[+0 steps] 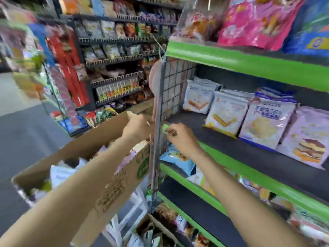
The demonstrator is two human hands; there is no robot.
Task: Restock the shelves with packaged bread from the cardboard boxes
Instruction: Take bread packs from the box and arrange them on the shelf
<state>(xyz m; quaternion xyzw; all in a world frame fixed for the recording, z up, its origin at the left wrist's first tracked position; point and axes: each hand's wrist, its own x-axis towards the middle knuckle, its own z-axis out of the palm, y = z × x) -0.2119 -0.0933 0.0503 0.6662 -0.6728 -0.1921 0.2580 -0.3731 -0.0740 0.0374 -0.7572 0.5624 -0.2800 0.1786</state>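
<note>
A big open cardboard box (114,177) stands at the left of the shelf unit, with pale bread packets (59,172) inside. My left hand (138,128) reaches over the box to the wire grid side panel (171,90); its fingers are blurred and partly hidden at the panel's post. My right hand (180,139) is at the front left corner of the middle shelf (249,150) and pinches a small green tag (166,128). White bread packets (227,114) stand further right on that shelf.
Green-edged shelves run above (249,63) and below (187,186), holding more packets. A second open box (156,229) sits on the floor under my arms, next to a white stool (131,211). Dark snack racks (115,68) line the far side of the grey aisle floor.
</note>
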